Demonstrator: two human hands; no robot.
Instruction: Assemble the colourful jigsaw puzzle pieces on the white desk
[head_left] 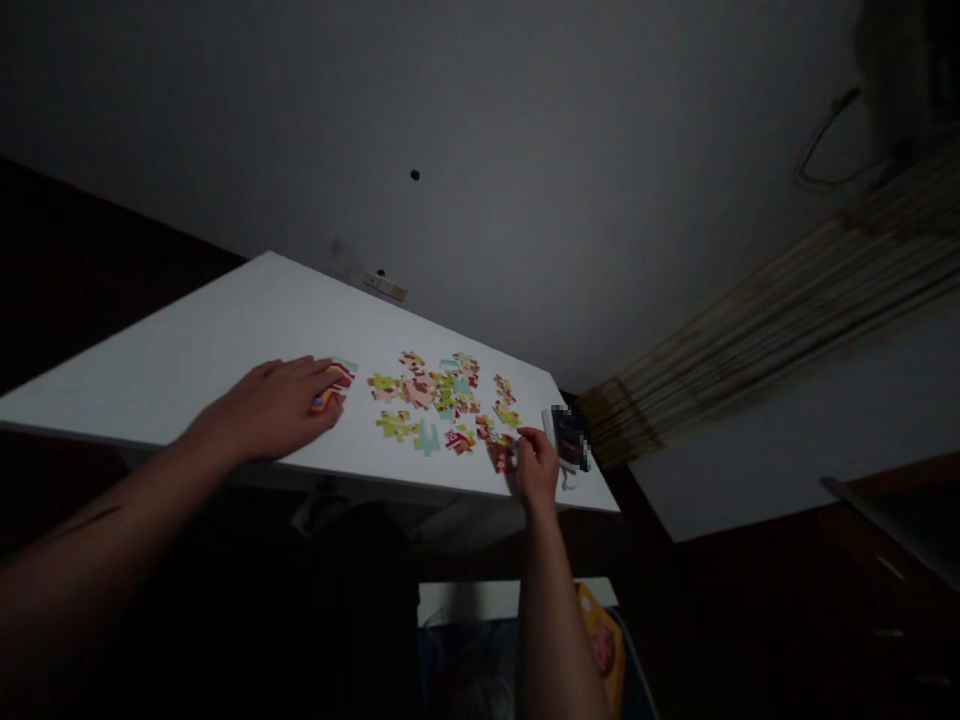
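Note:
My left hand lies palm down on the white table, its fingers stretched over a small joined patch of puzzle pieces in red, purple and yellow. The hand covers part of that patch. Across the table, my right hand is bent at the fingers, thumb and fingertips pinched at a puzzle piece that is mostly hidden. Just left of it are dark red puzzle pieces. Loose pieces in green, pink and pale blue lie scattered between the two hands, some overlapping.
A dark object with a white edge, partly pixelated, lies at the right end of the white table. Behind stands a grey wall with a socket strip. String curtains hang at right. Below the table is a yellow item.

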